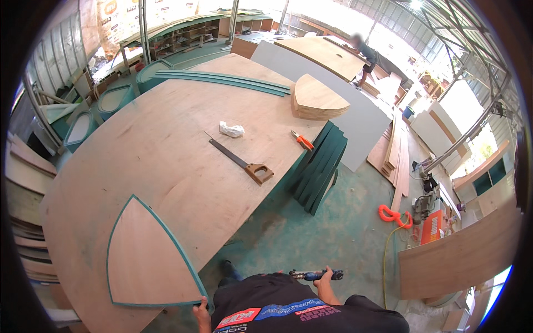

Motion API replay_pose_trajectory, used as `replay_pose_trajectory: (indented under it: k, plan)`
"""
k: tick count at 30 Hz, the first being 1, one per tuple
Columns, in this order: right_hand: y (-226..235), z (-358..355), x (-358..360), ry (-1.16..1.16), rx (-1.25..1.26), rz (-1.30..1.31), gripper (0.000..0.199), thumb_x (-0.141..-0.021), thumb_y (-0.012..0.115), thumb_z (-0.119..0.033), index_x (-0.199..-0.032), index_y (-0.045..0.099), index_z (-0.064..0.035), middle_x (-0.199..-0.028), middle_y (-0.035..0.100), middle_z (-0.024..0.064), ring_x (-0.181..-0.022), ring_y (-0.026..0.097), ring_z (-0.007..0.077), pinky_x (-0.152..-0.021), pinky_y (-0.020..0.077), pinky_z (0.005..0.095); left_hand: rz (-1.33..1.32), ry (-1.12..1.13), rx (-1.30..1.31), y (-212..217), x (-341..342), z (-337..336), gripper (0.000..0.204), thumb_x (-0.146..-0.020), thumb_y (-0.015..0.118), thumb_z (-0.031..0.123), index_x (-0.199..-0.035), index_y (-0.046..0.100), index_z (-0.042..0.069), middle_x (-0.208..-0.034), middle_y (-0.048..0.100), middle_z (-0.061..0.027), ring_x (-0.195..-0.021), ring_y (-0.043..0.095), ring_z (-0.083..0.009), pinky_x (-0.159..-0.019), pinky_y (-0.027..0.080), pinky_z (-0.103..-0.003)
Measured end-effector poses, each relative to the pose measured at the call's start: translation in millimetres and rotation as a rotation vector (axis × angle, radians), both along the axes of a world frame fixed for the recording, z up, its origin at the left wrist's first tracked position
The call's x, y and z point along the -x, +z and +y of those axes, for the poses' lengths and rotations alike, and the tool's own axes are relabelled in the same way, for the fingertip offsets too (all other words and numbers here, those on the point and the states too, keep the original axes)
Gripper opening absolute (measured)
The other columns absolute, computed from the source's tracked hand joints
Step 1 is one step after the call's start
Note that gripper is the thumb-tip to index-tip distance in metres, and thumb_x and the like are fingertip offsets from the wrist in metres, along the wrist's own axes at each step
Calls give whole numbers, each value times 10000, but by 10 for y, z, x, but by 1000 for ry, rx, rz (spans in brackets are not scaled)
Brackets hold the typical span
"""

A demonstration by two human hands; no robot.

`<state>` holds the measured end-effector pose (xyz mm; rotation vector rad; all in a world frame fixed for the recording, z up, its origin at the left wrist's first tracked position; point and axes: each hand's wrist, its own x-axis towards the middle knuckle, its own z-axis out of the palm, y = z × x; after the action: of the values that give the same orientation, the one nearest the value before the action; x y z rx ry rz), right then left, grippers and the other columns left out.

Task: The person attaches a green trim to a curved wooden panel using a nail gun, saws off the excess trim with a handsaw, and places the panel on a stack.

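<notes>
My left hand [202, 314] is closed on the near right corner of a curved triangular wooden panel [147, 255]. Teal strips edge this panel, which lies flat on a large plywood sheet [133, 161]. Out over the floor, beside my body, my right hand [326, 279] grips a blue-and-black handheld tool [306, 275]; its exact kind is hard to make out. Farther up the sheet lie a handsaw [241, 161] with a wooden handle, a crumpled white wad [231, 130] and orange-handled pliers [302, 140].
Long teal strips [222, 81] and a stack of shaped wooden panels [317, 97] rest at the far end. Dark green strips [317, 166] hang at the table's right edge. An orange coiled hose [393, 215] lies on the floor. Another person [363, 53] bends over a far table.
</notes>
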<state>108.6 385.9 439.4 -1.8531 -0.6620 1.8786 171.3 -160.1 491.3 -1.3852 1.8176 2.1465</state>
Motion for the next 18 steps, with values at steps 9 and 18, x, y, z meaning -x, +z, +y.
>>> replay_pose_trajectory:
  k: [9,18]
  plan:
    - [496,-137,1088,273,-163,529,151,-955,634,-189,-943,555,-61,-836,600,97,-779,610,259,-791,542,408,-20,-74,-161,503,177,121,560,-905,735,548,-877,704,-10,-762,598,-14,-699,500,-135,-642,414,-365]
    - [1982,-288,3130,864,-503,650,241,-954,730,-176,-1109,646,-12,-926,654,51,-788,613,155,-733,518,304,-565,-148,838,-1134,-445,-238,807,-867,643,732,-594,576,-25,-493,390,-108,-519,404,-182,-519,327,-467]
